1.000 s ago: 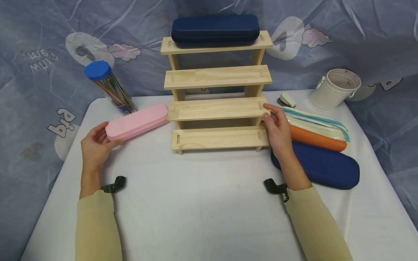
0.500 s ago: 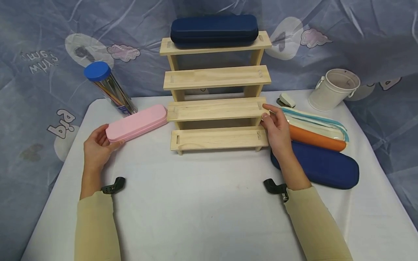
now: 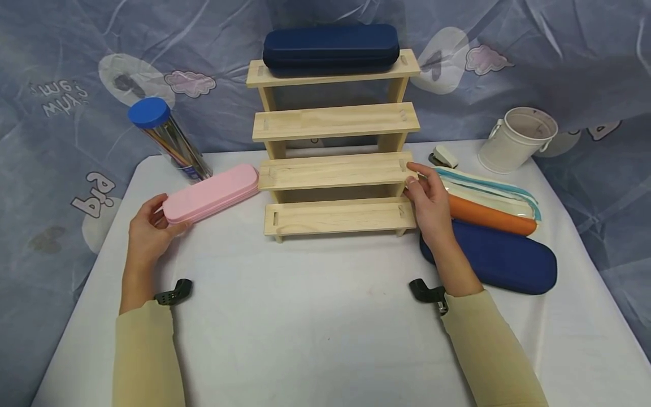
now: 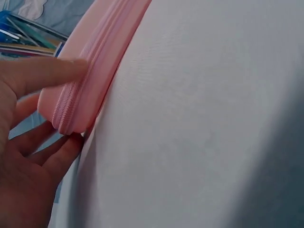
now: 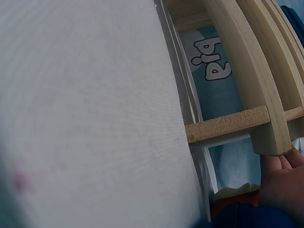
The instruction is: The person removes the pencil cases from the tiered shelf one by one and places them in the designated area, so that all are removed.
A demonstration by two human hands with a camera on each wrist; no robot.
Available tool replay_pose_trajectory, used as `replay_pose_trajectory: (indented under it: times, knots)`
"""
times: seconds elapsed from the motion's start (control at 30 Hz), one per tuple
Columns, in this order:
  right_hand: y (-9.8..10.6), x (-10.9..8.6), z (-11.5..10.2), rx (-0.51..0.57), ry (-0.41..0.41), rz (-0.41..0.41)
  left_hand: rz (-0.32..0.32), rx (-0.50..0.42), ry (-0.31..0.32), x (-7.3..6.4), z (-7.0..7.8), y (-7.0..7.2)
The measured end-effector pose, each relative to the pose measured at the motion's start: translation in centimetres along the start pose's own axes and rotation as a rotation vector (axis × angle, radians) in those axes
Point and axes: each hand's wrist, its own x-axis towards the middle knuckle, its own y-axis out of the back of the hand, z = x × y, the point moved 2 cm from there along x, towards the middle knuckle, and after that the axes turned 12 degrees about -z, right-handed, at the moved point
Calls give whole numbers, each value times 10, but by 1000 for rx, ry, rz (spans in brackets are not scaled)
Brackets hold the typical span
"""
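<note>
My left hand (image 3: 150, 229) holds the near left end of a pink zipped pencil case (image 3: 211, 194) between thumb and fingers. In the left wrist view the thumb lies over the zipper of the case (image 4: 90, 76), with the fingertips at its end and underside. The case lies slanted on the table, its far end right at the wooden rack. My right hand (image 3: 432, 206) grips the right end of the second step up on a four-step wooden rack (image 3: 335, 169). A dark blue hard case (image 3: 330, 50) sits on the rack's top step.
Left rear stands a clear tube of sticks with a blue lid (image 3: 149, 113). On the right lie an orange and clear pouch (image 3: 493, 213), a blue case (image 3: 508, 260) and a small white stapler-like item (image 3: 445, 156). A white bucket (image 3: 524, 138) stands behind them.
The whole head view has drifted slightly to the left. Both hands stay in place on the pink pencil case and the wooden rack.
</note>
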Motion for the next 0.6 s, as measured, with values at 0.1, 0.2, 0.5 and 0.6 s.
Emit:
replay_pose_trajectory:
  times: [0.1,0.2,0.5,0.6]
  knots:
    - [0,1,1,16,3,-4,5,45,-3,-2,7,2]
    - [0,1,1,22,5,-8,45,110,-3,-6,17,6]
    - [0,0,0,1,5,-11,153,97,-182,-12,53,12]
    - [0,0,0,10,9,-13,164,30,-262,-14,63,12]
